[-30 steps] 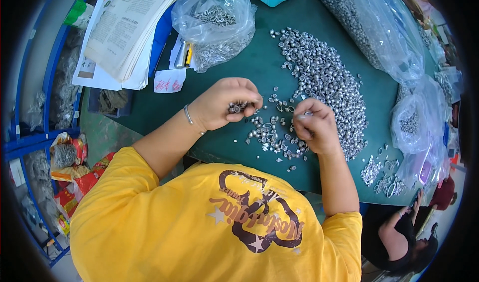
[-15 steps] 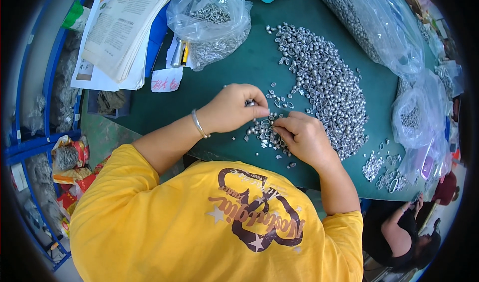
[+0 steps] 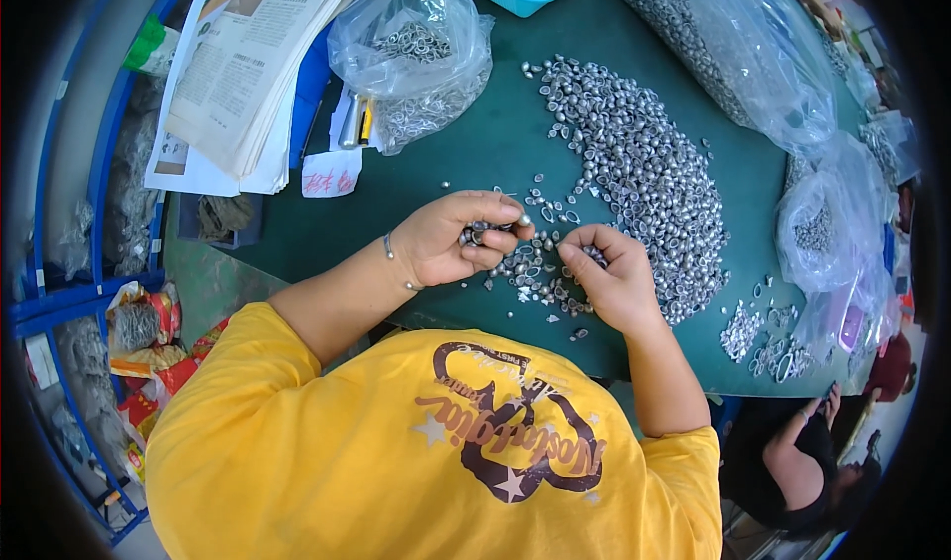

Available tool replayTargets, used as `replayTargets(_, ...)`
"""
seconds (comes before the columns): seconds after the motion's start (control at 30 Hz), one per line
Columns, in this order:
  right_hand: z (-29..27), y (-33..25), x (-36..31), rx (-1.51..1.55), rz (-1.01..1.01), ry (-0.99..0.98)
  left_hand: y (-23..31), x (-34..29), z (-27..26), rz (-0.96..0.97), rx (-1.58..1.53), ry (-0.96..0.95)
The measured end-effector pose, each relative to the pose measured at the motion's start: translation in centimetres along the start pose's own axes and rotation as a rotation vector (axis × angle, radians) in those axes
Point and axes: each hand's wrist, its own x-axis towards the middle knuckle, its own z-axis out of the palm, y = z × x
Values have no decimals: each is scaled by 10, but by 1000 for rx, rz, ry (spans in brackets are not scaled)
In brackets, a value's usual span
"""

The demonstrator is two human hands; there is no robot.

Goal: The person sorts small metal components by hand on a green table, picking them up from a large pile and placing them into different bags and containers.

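cupping a handful of small metal pieces (image 3: 476, 233) near mid-frame, the left hand (image 3: 444, 240) holds one rounded piece (image 3: 524, 220) at its fingertips; the right hand (image 3: 624, 281), just right of centre, is curled, though whether it grips anything i cannot tell; only that handful looks taken up, while a small scatter (image 3: 527, 267) and the big heap (image 3: 659, 189) at centre right lie loose, seemingly left over
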Motion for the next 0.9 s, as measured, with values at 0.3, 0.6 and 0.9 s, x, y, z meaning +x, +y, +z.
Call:
replayTargets(0.3,-2,-5,-7,-506,-287,-11,7,-3,2,121,168,-53)
replayTargets(0.6,4,-2,-13,-603,-341,-50,-9,-8,13,437,1880,191)
replayTargets(0.9,-8,3,-16,477,173,-223,-15,-8,15,471,1747,169)
